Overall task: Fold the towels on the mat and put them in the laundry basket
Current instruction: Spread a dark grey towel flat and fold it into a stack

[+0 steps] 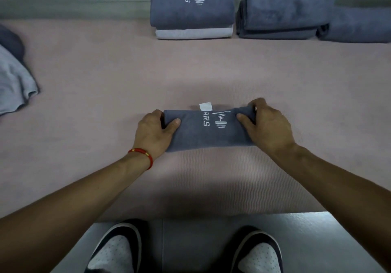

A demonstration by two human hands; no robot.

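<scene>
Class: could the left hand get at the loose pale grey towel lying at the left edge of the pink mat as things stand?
Probably not at once: the left hand grips one end of the folded dark blue towel. Once it lets go, bare pink mat lies between it and the loose pale grey towel; nothing blocks the way.

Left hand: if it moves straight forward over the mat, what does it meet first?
Likely the folded towel stack; the pink mat between it and the left hand looks free.
</scene>
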